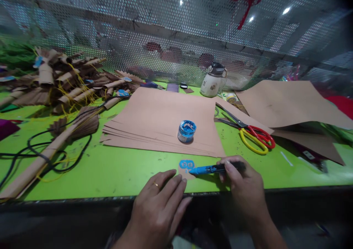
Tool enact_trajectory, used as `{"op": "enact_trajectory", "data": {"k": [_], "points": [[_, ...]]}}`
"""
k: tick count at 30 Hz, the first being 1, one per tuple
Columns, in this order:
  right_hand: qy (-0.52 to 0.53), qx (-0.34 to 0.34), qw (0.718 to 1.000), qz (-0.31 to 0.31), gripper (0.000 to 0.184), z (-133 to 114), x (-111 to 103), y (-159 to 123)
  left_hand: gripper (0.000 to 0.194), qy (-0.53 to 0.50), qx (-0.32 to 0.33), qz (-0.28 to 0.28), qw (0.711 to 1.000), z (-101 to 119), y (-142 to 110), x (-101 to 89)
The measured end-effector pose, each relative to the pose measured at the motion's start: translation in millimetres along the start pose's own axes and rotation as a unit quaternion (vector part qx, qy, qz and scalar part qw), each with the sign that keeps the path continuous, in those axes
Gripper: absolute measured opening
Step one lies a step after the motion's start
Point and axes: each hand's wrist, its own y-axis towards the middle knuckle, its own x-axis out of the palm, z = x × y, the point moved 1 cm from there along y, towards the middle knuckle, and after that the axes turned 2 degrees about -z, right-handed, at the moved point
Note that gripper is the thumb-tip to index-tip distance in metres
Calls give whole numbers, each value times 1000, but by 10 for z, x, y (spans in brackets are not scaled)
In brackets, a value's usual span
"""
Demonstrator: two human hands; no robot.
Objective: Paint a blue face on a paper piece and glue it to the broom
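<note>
My right hand grips a blue and black marker, its blue end touching a small piece of brown paper near the table's front edge. Blue colour with two ring shapes covers the upper part of that piece. My left hand, with a ring on one finger, has its fingers stretched out and the fingertips resting at the paper's lower edge. Just beyond, an uncapped jar of blue paint stands on a stack of large brown paper sheets.
Scissors with red and yellow handles lie to the right, beside more brown sheets. A white bottle stands at the back before a perforated metal panel. Rolled brown-paper pieces with yellow string and black cord heap up on the left.
</note>
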Motion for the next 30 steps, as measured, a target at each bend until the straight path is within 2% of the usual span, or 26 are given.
{"op": "enact_trajectory", "data": {"k": [4,11,17,24,30], "points": [[18,1,1000,3,19,2,5,9,22,0,1,1,1000,2,4,-5],[-21,-2,1000,-12,19,-80,39,13,22,3,2,-1,1000,4,-3,-6],[-23,-9,1000,-19,20,-49,23,14,24,2,1,-3,1000,-20,-10,7],[-15,-3,1000,-1,20,-35,15,9,23,7,0,-4,1000,-10,-5,3],[-21,-8,999,-32,19,-60,27,15,24,6,3,-6,1000,-8,-9,-2]]}}
